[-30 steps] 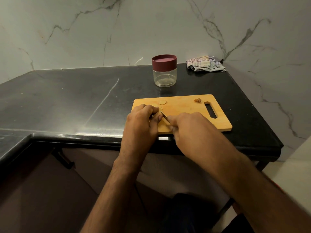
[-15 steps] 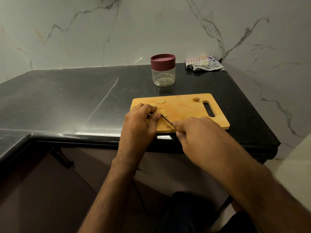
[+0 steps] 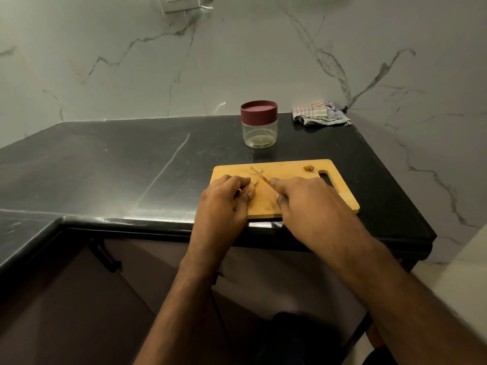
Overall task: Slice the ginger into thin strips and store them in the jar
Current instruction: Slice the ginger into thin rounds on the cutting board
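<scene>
Black counter (image 3: 110,164); left hand (image 3: 224,204) pinches ginger (image 3: 253,183); right hand (image 3: 308,204) grips knife (image 3: 261,175).

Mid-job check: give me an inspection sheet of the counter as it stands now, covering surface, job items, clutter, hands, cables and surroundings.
Surface: glossy black stone countertop, with streaky reflections.
Job's things: rectangular wooden cutting board at the front edge; pale ginger piece under the left fingertips; a cut slice behind the thin knife blade; brown ginger offcut near the board's handle slot; clear round jar with maroon lid behind the board, lid on, looks empty.
Clutter: crumpled striped cloth in the back corner.
Hands: left hand steadies the ginger; right hand grips the knife.
Cables: nothing seen on the counter.
Surroundings: marbled wall, wall socket above.
</scene>
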